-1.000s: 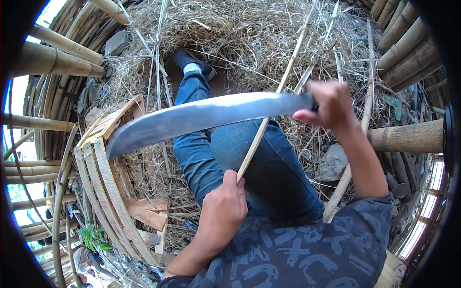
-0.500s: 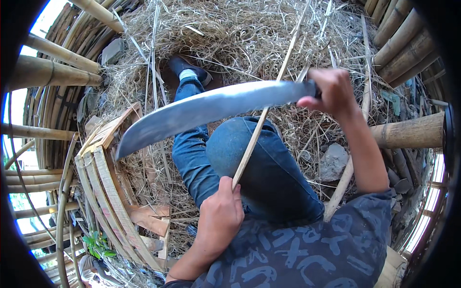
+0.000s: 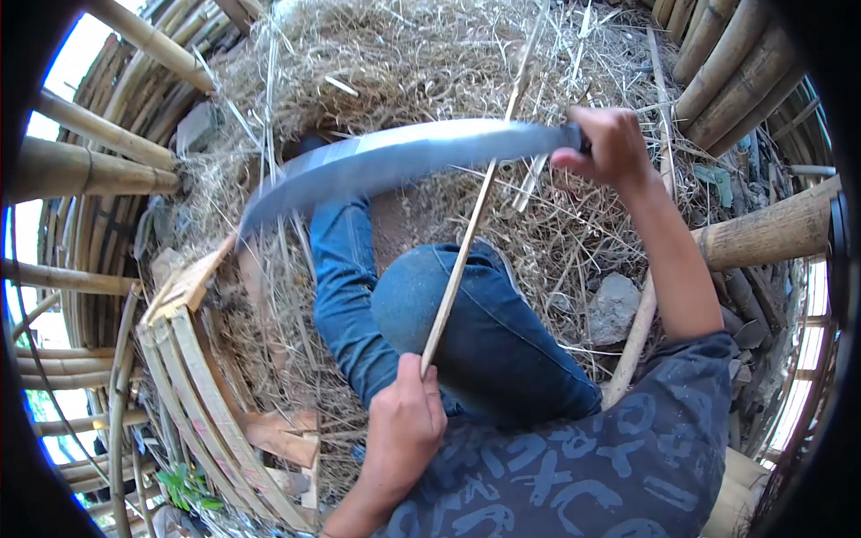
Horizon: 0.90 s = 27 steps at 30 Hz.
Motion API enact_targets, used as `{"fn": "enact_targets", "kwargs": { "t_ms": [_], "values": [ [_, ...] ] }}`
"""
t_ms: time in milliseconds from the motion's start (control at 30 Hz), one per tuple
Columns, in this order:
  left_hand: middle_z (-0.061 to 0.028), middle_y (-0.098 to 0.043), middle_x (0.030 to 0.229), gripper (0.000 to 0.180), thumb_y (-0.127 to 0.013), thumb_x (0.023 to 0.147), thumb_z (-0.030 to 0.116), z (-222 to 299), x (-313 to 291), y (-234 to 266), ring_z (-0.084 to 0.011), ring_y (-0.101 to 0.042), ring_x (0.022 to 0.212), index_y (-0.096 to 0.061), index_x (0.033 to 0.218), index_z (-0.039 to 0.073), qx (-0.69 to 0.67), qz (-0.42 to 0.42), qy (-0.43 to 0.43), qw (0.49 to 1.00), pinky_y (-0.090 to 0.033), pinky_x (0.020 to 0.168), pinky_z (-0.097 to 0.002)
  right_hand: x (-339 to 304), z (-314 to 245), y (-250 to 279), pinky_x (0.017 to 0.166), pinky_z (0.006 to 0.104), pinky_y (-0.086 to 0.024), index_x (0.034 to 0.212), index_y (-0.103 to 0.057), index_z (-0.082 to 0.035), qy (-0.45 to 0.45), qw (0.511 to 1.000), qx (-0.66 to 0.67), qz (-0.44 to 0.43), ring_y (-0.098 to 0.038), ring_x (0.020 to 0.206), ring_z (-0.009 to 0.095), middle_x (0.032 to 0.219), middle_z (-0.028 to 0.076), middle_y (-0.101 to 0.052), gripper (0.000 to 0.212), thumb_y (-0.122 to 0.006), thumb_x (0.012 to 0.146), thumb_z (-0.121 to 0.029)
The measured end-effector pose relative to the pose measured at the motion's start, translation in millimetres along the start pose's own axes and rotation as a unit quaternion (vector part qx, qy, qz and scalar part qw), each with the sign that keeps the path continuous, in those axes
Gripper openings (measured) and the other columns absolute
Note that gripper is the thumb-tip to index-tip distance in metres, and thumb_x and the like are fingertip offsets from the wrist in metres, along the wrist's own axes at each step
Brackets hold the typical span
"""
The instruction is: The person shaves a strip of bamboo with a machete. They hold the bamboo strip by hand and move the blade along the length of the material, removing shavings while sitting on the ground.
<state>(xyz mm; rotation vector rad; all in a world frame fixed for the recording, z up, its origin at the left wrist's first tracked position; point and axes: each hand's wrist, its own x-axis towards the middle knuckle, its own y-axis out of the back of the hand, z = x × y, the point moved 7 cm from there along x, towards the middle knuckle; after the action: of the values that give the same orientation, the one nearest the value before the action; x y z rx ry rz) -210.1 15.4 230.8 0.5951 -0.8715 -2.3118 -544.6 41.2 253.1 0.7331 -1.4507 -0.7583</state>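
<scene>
A long curved machete (image 3: 421, 161) spans the middle of the view, its broad blade blurred a little and its tip toward the left. My right hand (image 3: 612, 148) is closed round its dark handle. Between the fingers of my left hand (image 3: 406, 421) is the near end of a thin bamboo strip (image 3: 459, 269). That strip slants away over my bent knee and passes beneath the blade, its far end over the shavings. Whether the blade touches the strip, I cannot tell.
Pale shavings (image 3: 430, 63) cover the ground ahead. Slatted wood (image 3: 202, 394) stands at the left, and a grey stone (image 3: 617, 309) lies right of my knee. Bamboo poles (image 3: 108, 170) rise on both sides; a thick one (image 3: 771, 224) juts in at the right.
The machete has shifted slightly up, its tip now higher and further right. My left hand and the strip's near end sit a little lower and further left. The whole view has shifted slightly.
</scene>
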Motion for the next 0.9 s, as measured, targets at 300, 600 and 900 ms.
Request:
{"fn": "enact_targets", "kwargs": {
  "t_ms": [300, 600, 900],
  "values": [
    [-0.0257, -0.053, 0.059, 0.012, -0.045, 0.096, 0.012, -10.5, 0.2, -3.6, -0.0455, -0.056, 0.057, -0.043, 0.089, 0.002, -0.008, -0.011, 0.038, 0.999, -0.040, 0.047, -0.0544, 15.1, -45.4, -7.0, 0.031, 0.0252, -0.038, 0.050, -0.044, -0.015, -0.008, 0.999, 0.005, -0.033, -0.044, 0.032, 0.009, 0.040, -0.004, -0.041, 0.073, -0.033, 0.083, -0.079],
    [-0.0250, -0.054, 0.059, 0.012, -0.046, 0.096, 0.012, -2.1, 3.4, -3.2, -0.0450, -0.057, 0.058, -0.043, 0.089, 0.002, 0.002, -0.013, 0.017, 1.000, -0.042, 0.049, -0.0537, 4.7, 42.3, -7.1, 0.033, 0.0265, -0.042, 0.056, -0.052, -0.010, -0.105, 0.993, -0.045, 0.001, -0.049, 0.034, 0.012, 0.043, 0.001, -0.047, 0.073, -0.037, 0.084, -0.076],
    [-0.0250, -0.054, 0.059, 0.013, -0.047, 0.095, 0.012, -8.5, -0.6, -1.1, -0.0452, -0.056, 0.057, -0.043, 0.088, 0.002, 0.001, -0.009, 0.023, 1.000, -0.041, 0.049, -0.0539, 15.3, -12.8, -6.5, 0.033, 0.0253, -0.042, 0.053, -0.042, -0.015, 0.088, 0.995, -0.042, -0.005, -0.047, 0.034, 0.011, 0.044, -0.003, -0.046, 0.073, -0.033, 0.080, -0.082]
  ]
}}
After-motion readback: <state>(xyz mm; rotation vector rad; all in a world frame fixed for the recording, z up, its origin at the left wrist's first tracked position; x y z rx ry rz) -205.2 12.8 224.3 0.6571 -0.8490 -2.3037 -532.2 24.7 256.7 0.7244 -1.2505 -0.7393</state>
